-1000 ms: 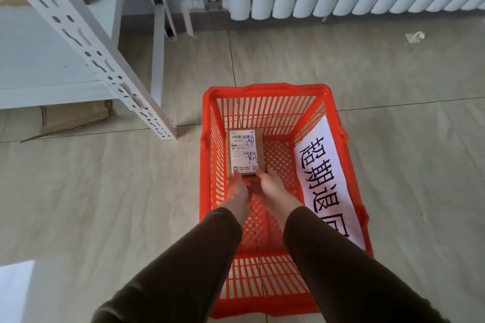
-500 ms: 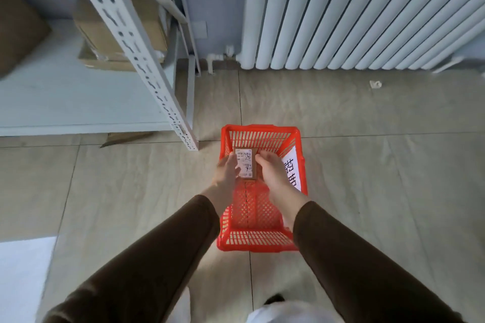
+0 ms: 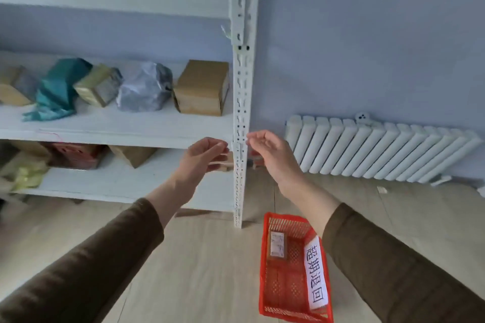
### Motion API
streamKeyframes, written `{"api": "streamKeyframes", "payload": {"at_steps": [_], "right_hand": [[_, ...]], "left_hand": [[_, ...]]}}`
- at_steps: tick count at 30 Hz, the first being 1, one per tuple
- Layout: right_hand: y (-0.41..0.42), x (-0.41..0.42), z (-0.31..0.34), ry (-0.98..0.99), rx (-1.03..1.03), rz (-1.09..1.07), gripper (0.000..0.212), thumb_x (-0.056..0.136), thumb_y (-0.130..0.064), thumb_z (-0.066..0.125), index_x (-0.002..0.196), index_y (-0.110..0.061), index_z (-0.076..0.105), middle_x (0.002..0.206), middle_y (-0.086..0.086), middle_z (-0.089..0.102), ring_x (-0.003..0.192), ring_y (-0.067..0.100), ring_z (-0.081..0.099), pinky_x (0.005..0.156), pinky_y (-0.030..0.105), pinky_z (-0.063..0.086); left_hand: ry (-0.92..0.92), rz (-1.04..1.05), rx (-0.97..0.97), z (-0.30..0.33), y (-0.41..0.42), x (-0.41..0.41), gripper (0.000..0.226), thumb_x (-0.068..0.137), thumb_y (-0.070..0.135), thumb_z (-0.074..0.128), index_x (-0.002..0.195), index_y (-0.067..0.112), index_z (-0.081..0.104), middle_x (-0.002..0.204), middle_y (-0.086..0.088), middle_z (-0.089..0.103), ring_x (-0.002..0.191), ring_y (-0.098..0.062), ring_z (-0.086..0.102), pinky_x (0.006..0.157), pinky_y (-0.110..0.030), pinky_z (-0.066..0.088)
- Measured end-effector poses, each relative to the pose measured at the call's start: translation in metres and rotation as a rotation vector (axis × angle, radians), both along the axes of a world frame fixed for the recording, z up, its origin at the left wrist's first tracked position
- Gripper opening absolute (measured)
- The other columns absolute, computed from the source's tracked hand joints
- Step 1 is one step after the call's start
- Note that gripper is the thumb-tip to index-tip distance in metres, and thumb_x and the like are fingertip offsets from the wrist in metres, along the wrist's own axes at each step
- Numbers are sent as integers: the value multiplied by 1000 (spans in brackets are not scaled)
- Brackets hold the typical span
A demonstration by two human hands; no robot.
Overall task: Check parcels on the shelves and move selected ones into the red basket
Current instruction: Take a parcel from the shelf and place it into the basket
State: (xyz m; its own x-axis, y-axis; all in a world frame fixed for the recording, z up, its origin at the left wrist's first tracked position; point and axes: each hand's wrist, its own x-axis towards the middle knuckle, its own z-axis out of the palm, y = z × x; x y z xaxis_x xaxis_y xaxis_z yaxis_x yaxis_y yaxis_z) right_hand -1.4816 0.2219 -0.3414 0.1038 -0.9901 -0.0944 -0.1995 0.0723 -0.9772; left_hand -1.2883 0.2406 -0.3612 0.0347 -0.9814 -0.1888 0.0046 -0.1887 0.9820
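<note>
Both hands are hovering empty, fingers loosely curled — left hand (image 3: 203,155), right hand (image 3: 273,151) — above the slatted plastic red basket (image 3: 265,265) holding a small labelled cardboard parcel (image 3: 277,245).

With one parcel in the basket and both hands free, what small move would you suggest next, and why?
Probably reach the left hand to the brown box at the near end of the middle shelf. Both hands are empty, the right hand too, and the red basket holds only one labelled parcel.

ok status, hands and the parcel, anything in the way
Left hand and right hand both open and empty, raised by the shelf post. Small parcel lies in the red basket. Nothing blocking the shelf parcels.
</note>
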Motion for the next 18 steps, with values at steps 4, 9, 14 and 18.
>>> {"api": "streamKeyframes", "payload": {"at_steps": [4, 9, 14, 18], "right_hand": [[3, 73, 81, -25, -149, 8, 17, 103, -23, 61, 115, -15, 71, 115, 6, 74, 94, 18, 73, 80, 30, 57], [5, 143, 149, -58, -297, -5, 16, 103, -22, 62, 116, -18, 71, 116, 7, 74, 99, 11, 70, 87, 34, 56], [-9, 183, 199, -50, -392, -41, 16, 103, -22, 62, 115, -18, 71, 117, 8, 73, 101, 13, 69, 87, 32, 55], [-34, 198, 231, -11, -447, -58, 18, 103, -25, 62, 118, -19, 70, 115, 4, 71, 103, 13, 68, 89, 33, 56]], "left_hand": [[-36, -49, -168, 87, -5, 77, 11, 105, 20, 60, 105, 14, 70, 105, -3, 74, 100, -18, 71, 90, -32, 53], [-66, -94, -326, 170, -10, 154, 12, 106, 19, 58, 109, 12, 67, 105, -5, 72, 100, -19, 68, 89, -32, 50], [-83, -118, -433, 229, -25, 199, 13, 106, 19, 58, 107, 15, 71, 104, -3, 75, 100, -17, 70, 93, -33, 53], [-86, -128, -504, 262, -56, 221, 15, 105, 23, 60, 109, 15, 72, 108, -3, 76, 104, -18, 71, 98, -37, 54]]}}
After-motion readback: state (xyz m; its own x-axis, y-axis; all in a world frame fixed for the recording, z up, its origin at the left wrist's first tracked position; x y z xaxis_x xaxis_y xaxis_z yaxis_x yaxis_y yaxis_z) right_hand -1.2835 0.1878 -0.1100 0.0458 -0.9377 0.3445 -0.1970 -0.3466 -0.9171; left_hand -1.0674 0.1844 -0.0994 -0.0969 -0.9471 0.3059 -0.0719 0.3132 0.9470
